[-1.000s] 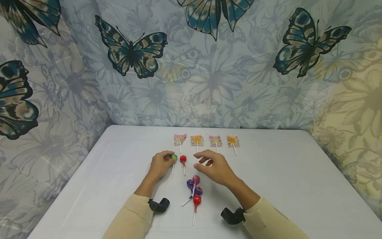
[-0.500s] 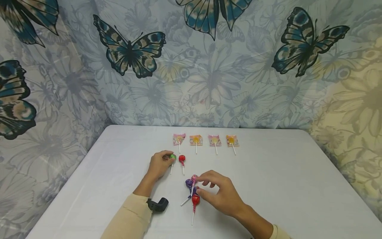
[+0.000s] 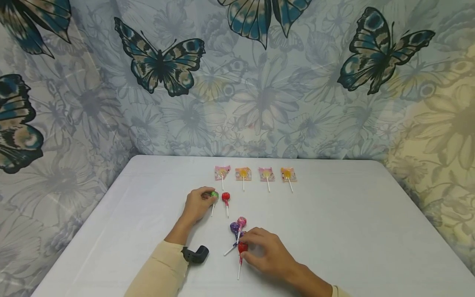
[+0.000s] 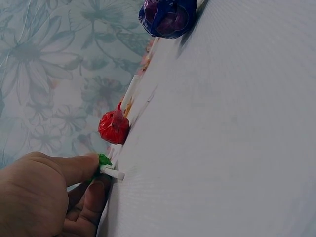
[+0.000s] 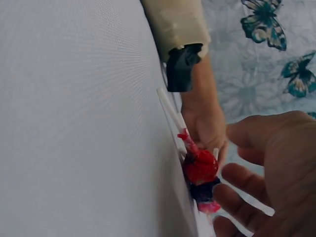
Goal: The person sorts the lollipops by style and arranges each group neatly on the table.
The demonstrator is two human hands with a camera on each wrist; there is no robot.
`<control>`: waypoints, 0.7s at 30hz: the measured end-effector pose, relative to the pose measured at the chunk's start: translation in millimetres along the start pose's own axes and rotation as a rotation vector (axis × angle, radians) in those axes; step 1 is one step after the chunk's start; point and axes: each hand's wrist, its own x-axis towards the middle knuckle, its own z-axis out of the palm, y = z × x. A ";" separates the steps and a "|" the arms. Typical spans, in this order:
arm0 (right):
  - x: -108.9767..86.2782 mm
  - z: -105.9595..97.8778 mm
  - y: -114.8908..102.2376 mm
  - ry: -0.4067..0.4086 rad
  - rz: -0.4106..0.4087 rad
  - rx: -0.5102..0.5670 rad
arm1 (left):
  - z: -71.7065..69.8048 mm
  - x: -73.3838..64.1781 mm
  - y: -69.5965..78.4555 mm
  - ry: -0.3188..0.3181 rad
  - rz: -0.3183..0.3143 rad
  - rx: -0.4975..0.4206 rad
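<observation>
Green lollipop (image 3: 215, 194): pinched by left hand (image 3: 196, 206), thumb against fingers. Right hand (image 3: 270, 253): fingers parted, holding nothing; red lollipop (image 5: 201, 167) at fingertips, contact unclear.

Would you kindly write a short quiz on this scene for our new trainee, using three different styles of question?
1. Fill in the blank: the left hand pinches the ____ lollipop.
2. True or false: the four square-wrapped lollipops lie farther from the person than the left hand does.
3. Multiple choice: in the head view, where is the right hand?
A) at the row of square wrappers
B) at the near cluster of lollipops
C) at the table's far edge

Key: 1. green lollipop; 2. true; 3. B.
</observation>
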 end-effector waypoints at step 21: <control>-3.1 7.3 0.3 -0.045 0.078 -0.103 | -0.7 0.7 0.1 -0.001 -0.010 0.000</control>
